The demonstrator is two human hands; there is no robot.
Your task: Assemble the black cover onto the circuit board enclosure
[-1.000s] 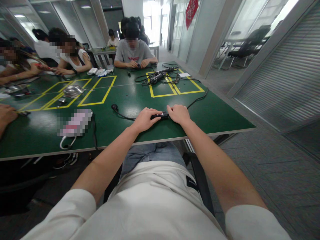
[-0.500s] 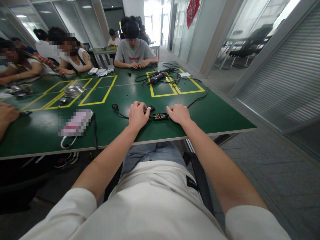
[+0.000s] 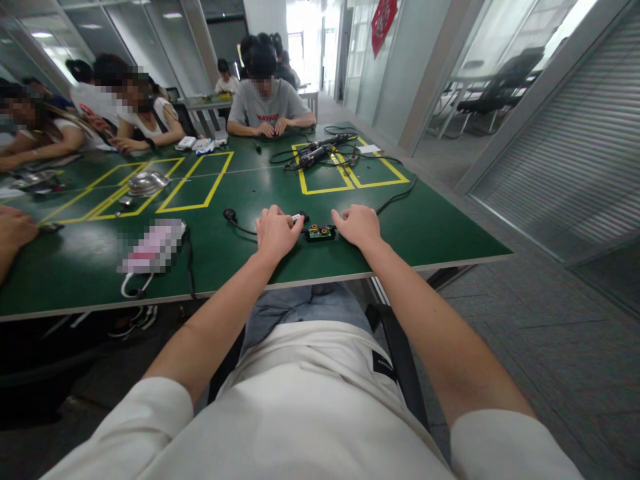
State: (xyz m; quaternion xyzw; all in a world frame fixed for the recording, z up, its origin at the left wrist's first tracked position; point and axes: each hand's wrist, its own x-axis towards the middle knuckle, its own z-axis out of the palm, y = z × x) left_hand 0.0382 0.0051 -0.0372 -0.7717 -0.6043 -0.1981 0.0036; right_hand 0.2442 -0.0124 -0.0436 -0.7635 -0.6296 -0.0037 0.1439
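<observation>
A small black inline control box [image 3: 321,233] lies near the table's front edge, its top off, showing a green circuit board with two orange-ringed round parts. My left hand [image 3: 276,231] is closed around the power cord [image 3: 244,230] just left of the box. From there the cord runs left to a round black plug [image 3: 229,215]. On the box's other side my right hand [image 3: 359,226] is closed over the cord, with its thumb beside the box. Close behind the box, by my left fingertips, is a small black piece [image 3: 303,217] with a white label. The undersides of both hands are hidden.
Black rod-shaped tools with cables [image 3: 320,153] lie in yellow-taped rectangles at the back right. A pink-cased object [image 3: 156,245] with a strap lies left. Beyond it are a metal bowl-like part [image 3: 148,182] and a co-worker's hand [image 3: 16,225]. Another person sits opposite.
The control box has tipped slightly, so more of its green board and both orange-ringed parts show. My hands have stayed almost in place.
</observation>
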